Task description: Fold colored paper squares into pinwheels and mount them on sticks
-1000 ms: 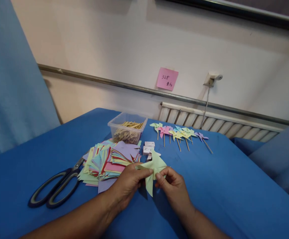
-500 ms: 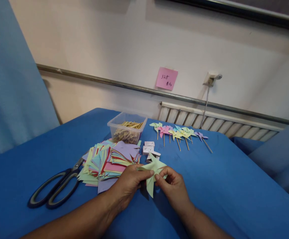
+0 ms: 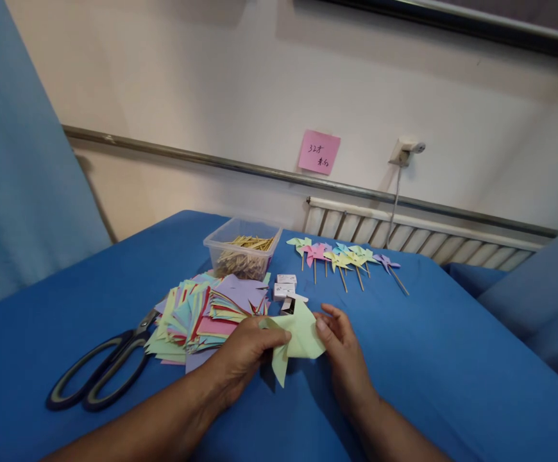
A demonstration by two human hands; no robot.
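A pale green paper pinwheel (image 3: 304, 337) is held up in front of me without a stick. My left hand (image 3: 246, 353) pinches its left side, thumb on the front near the middle. At its right edge, my right hand (image 3: 345, 353) has thumb and fingertips on the paper; the fingers behind are partly hidden. The right part of the paper looks flatter than the folded left blades. Just left of my left hand lies a thick pile of cut coloured paper squares (image 3: 221, 305). Small white boxes (image 3: 285, 287) stand behind the pinwheel, the nearest one open and partly covered.
Large dark-handled scissors (image 3: 110, 369) lie left of the pile, tips under the paper. A clear plastic box (image 3: 216, 242) of thin wooden sticks stands behind it. Several finished pinwheels (image 3: 339, 260) lie back right on the blue cloth (image 3: 433, 366), near a radiator (image 3: 433, 240).
My right hand has moved slightly right and its fingers have loosened from the pinwheel's centre to the edge. The right blade has opened out flatter. My left hand keeps its pinch.
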